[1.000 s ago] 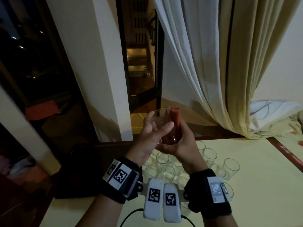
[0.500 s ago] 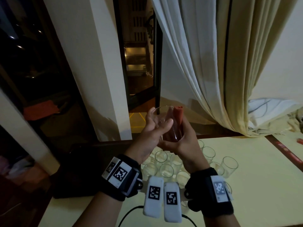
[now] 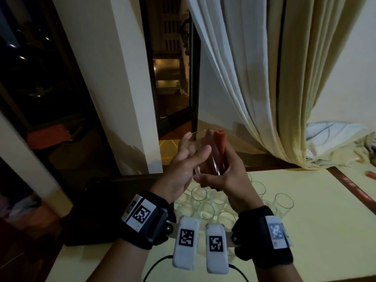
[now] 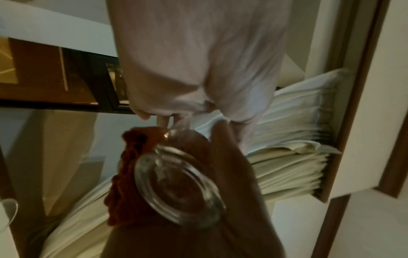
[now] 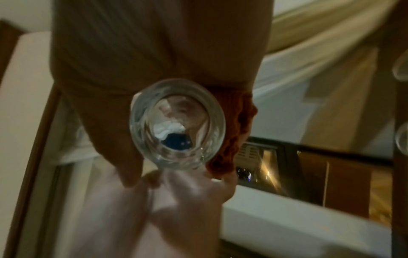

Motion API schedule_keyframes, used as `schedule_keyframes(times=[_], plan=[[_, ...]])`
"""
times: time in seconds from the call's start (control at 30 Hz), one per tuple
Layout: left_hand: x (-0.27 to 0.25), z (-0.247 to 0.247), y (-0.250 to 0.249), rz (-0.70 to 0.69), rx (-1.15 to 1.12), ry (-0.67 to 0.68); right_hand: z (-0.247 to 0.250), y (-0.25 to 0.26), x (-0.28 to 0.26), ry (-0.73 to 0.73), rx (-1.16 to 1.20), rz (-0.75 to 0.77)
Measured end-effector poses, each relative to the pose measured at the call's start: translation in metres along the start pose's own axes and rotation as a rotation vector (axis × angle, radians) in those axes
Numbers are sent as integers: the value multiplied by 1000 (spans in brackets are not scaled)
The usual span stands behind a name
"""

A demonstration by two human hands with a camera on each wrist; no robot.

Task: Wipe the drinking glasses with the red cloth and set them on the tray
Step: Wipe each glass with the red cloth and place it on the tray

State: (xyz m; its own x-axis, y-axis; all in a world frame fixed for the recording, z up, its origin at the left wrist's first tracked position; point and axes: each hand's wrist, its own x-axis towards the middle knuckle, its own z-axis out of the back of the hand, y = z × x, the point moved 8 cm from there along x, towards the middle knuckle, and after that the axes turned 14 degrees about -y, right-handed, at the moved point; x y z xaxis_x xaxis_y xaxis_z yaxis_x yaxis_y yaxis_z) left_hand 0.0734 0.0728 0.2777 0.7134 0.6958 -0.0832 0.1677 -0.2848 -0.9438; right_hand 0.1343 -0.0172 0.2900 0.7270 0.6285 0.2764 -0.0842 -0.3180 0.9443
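I hold a clear drinking glass [image 3: 205,153] up above the table, tilted, with its thick base [image 5: 176,124] towards my wrists. My left hand [image 3: 196,146] grips its left side, thumb across the front and fingers near the rim. My right hand [image 3: 221,174] presses the red cloth [image 3: 220,141] along the right side of the glass and grips both. The cloth [image 4: 123,174] runs the length of the glass [image 4: 178,188]. Several more glasses [image 3: 205,208] stand on the cream table [image 3: 315,231] under my hands. A dark flat tray [image 3: 91,210] lies left of them.
Pale curtains [image 3: 254,88] hang behind the table and pile up at its far right corner. A white pillar [image 3: 114,88] and dark window frame stand behind the tray. A small red object [image 3: 370,174] lies far right. A black cable [image 3: 158,261] runs by the near edge.
Both hands keep the glass and cloth raised in much the same place. Only the fingers and the view have shifted slightly.
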Motion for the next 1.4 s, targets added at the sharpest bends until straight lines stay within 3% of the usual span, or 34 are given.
schedule_keyframes(times=[0.13,0.3,0.57,0.73,0.97,1.2,1.4], plan=[[-4,1,-1,46,-57,22,4,-1,-3,18,25,-23],[-3,1,-7,-5,3,-62,-6,-4,-1,-8,-26,51],[-4,1,-10,4,-14,-18,-2,-5,0,0,67,-67],[-3,-3,-16,-16,46,-69,-8,1,8,-22,-53,58],[-5,-5,-17,-13,-1,-14,-1,5,4,33,86,-59],[-6,-9,-23,-91,95,-85,-3,2,6,-30,-27,40],[-4,-6,-15,-78,24,-11,2,-1,0,8,104,-78]])
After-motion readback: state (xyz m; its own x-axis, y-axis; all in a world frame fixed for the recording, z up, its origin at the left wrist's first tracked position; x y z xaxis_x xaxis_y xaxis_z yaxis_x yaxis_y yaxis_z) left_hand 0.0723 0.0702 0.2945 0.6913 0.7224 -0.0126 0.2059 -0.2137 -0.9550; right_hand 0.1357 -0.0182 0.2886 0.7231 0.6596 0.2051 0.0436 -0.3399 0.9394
